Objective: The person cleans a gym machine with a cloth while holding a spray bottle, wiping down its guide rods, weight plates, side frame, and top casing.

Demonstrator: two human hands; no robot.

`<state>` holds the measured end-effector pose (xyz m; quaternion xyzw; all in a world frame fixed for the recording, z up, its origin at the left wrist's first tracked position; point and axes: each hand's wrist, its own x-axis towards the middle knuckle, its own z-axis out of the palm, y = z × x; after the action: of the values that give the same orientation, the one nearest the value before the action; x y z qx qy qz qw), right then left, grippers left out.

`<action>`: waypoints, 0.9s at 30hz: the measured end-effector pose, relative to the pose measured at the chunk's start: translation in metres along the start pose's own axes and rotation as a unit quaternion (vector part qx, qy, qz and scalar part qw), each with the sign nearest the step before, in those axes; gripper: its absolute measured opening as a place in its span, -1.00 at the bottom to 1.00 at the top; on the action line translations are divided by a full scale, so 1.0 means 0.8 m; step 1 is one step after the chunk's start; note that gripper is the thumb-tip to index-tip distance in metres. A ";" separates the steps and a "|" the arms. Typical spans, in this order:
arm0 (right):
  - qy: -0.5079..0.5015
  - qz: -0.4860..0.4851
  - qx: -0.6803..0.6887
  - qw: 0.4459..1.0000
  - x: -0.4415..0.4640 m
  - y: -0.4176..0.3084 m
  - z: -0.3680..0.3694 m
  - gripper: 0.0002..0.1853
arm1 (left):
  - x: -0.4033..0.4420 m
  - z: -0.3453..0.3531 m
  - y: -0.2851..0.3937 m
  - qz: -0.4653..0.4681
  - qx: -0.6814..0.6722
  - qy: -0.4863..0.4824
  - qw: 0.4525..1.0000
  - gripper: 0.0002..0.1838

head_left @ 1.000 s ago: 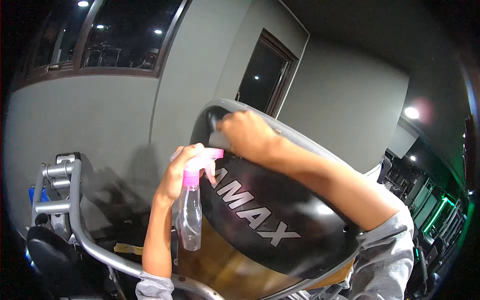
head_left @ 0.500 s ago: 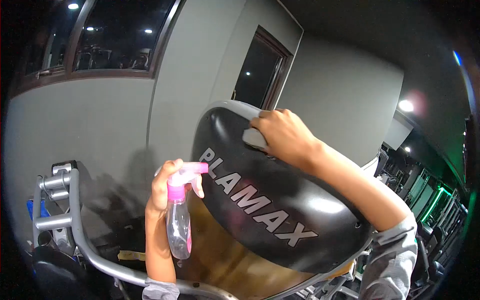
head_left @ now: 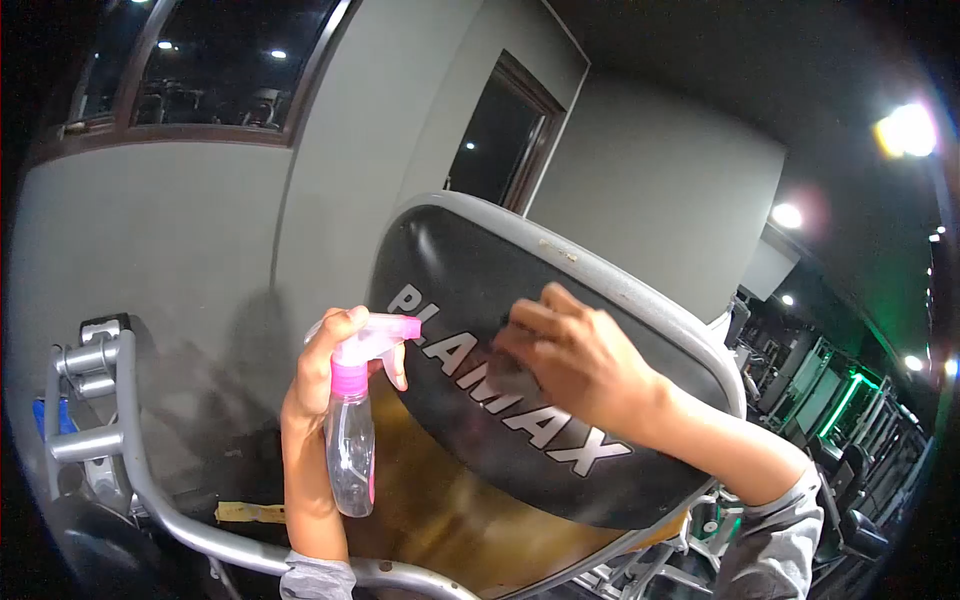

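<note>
My left hand (head_left: 335, 350) is wrapped round the neck of a clear spray bottle (head_left: 350, 450) with a pink and white trigger head. The bottle hangs upright in front of the panel, its nozzle pointing right. On the black part of a large panel (head_left: 450, 260) lettered PLAMAX, my right hand (head_left: 575, 350) is closed with its fingers curled towards the surface, over the middle letters. The grey cloth seen in it a moment ago is now hidden or blurred beneath the fingers. Below the black part, the panel is gold-brown.
A silver tube frame (head_left: 190, 535) curves along the lower left, with a yellow strip (head_left: 250, 512) behind it. A grey wall (head_left: 150, 230) with dark windows (head_left: 220, 70) stands behind the panel. Gym machines (head_left: 850, 450) fill the right side.
My right hand has moved down from the panel's top rim onto its lettered face. The left hand still holds the bottle in nearly the same place. The view has shifted slightly.
</note>
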<state>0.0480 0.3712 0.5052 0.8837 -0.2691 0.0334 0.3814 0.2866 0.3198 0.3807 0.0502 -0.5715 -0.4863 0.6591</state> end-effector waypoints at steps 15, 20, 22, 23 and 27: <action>-0.008 -0.048 -0.047 0.998 -0.017 -0.125 0.085 -0.82 | 0.007 0.007 -0.023 -0.038 -0.006 -0.038 0.999 -0.40; 0.033 0.075 -0.045 0.996 -0.025 -0.076 0.032 -0.76 | 0.005 0.031 -0.015 -0.027 0.009 -0.048 0.998 -0.42; 0.068 0.088 -0.070 0.991 -0.019 -0.080 0.052 -0.74 | 0.001 0.030 -0.012 -0.020 0.003 -0.035 0.999 -0.45; 0.106 0.103 -0.099 0.984 -0.014 -0.085 0.061 -0.72 | 0.001 0.029 -0.012 -0.018 0.003 -0.031 0.999 -0.45; 0.035 0.026 -0.118 0.992 -0.008 -0.140 0.102 -0.78 | 0.001 0.020 -0.009 -0.006 0.002 -0.032 0.999 -0.45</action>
<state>0.0871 0.3806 0.3723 0.8236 -0.2805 0.0421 0.4912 0.2697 0.3235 0.3820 0.0390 -0.5932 -0.4903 0.6374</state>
